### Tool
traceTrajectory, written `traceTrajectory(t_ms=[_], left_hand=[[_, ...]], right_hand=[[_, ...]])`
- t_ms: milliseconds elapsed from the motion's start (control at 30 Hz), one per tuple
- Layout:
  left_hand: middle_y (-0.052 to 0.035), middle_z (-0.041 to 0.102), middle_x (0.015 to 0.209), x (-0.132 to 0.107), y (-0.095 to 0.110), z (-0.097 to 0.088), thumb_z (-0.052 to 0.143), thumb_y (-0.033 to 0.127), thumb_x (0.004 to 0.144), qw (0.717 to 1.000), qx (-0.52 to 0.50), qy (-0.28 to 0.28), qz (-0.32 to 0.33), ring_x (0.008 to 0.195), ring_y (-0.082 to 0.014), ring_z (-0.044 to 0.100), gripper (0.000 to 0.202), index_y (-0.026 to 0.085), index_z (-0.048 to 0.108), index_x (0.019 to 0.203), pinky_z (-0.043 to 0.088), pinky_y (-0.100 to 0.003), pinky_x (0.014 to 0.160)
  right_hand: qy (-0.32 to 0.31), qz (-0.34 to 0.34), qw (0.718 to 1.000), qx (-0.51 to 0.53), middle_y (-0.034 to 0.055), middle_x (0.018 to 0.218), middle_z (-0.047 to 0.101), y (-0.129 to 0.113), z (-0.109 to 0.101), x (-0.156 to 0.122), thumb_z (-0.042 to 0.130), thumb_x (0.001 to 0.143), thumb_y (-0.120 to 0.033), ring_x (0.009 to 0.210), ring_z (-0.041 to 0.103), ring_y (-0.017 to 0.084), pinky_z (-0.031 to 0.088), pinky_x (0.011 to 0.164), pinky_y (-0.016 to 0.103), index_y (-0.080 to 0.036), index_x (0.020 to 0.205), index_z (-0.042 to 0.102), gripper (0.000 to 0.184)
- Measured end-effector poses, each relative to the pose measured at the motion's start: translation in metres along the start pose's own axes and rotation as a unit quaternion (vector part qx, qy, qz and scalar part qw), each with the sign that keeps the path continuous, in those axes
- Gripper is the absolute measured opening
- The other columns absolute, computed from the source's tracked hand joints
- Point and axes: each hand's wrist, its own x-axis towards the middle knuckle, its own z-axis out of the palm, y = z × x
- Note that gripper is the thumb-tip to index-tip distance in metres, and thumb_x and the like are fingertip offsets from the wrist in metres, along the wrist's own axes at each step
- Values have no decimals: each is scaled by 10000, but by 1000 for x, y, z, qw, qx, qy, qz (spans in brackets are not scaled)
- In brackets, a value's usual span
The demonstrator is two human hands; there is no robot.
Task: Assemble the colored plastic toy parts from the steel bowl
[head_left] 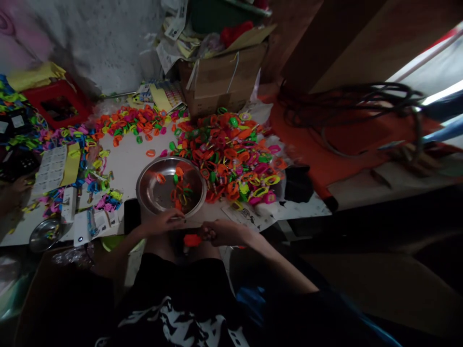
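A round metal bowl (pixel 145 197) stands at the table's front edge, with several orange and green plastic pieces in it. My left hand (pixel 164 222) is just in front of its rim, fingers bent together around something too small to make out. To the right, my right hand (pixel 224 232) is closed, its fingers curled toward the left hand; what they hold is hidden. A bright orange piece (pixel 192 240) shows between the hands, above my lap; I cannot tell whether the right hand touches it. Right of the bowl lies a large heap of colourful plastic toy watches (pixel 231 159).
A cardboard box (pixel 224 79) stands behind the heap. More coloured pieces (pixel 137 120) and label sheets (pixel 50 166) lie left, near a red stool (pixel 60 103). A dark phone-like slab (pixel 132 216) and small metal bowl (pixel 45 235) sit at the edge. Another person's hand (pixel 20 185) is at far left.
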Motion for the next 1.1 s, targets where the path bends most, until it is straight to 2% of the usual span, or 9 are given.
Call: traceTrajectory(t_ms=[100, 167, 267, 333, 433, 533, 733, 867, 1100], left_hand=[[-62, 610, 1130, 33, -47, -34, 513, 321, 903, 984, 62, 105, -131, 1001, -163, 588, 261, 163, 586, 1098, 457, -249, 858], [-129, 565, 1183, 55, -75, -50, 483, 273, 912, 964, 97, 152, -196, 1007, -187, 580, 280, 108, 549, 1129, 443, -283, 884], [-198, 514, 1220, 80, -101, -56, 520, 311, 891, 938, 141, 176, -263, 1086, -260, 531, 381, 68, 504, 1184, 418, -345, 915], [-209, 463, 1288, 91, -110, -49, 576, 308, 854, 931, 165, 174, -273, 1190, -298, 448, 436, 80, 489, 1215, 363, -374, 980], [-187, 431, 1344, 99, -116, -36, 619, 211, 803, 934, 182, 158, -264, 1279, -308, 349, 406, 106, 524, 1184, 277, -385, 1049], [-189, 541, 1208, 100, -124, -29, 615, 178, 785, 938, 168, 140, -270, 1170, -309, 464, 243, 84, 602, 1009, 333, -385, 987], [-77, 647, 899, 83, -123, -24, 530, 270, 854, 942, 80, 183, -270, 876, -197, 589, 153, 140, 611, 866, 411, -289, 829], [-14, 580, 731, 58, -100, -13, 498, 376, 863, 928, -13, 275, -251, 709, -137, 541, 232, 169, 528, 761, 418, -241, 705], [20, 344, 608, 7, -23, 6, 523, 583, 818, 895, -141, 391, -162, 574, -105, 389, 486, 191, 323, 612, 356, -239, 573]], right_hand=[[32, 70, 996, -34, -11, 580, 573, 35, -38, 4, 522, 702, -135, 469, 509, 106, 344, 453, 220, -208, 775, 594, 126], [145, 142, 976, -78, 59, 678, 595, 53, -67, 8, 497, 767, -223, 578, 553, 169, 379, 507, 267, -172, 868, 570, 135], [360, 231, 897, -112, 99, 807, 605, 68, -89, 12, 543, 752, -361, 739, 573, 226, 439, 626, 328, -173, 909, 531, 245], [402, 251, 878, -74, 85, 788, 595, 70, -84, 13, 537, 741, -388, 720, 561, 220, 448, 646, 339, -180, 894, 509, 260], [345, 231, 910, -5, 69, 765, 584, 67, -59, 10, 514, 722, -355, 694, 545, 196, 453, 664, 333, -189, 800, 477, 187], [257, 219, 939, 59, 49, 750, 581, 60, -29, 5, 508, 711, -326, 692, 542, 179, 452, 660, 313, -186, 782, 468, 161], [209, 259, 920, 209, 0, 742, 552, 48, 21, 3, 598, 706, -389, 667, 539, 139, 463, 619, 268, -183, 850, 468, 283], [192, 233, 889, 344, -11, 737, 537, 39, 43, 13, 645, 686, -437, 660, 555, 134, 497, 602, 269, -185, 824, 448, 347], [150, 188, 925, 296, 19, 792, 593, -4, 44, 33, 660, 710, -433, 708, 565, 150, 480, 627, 264, -155, 917, 519, 375]])
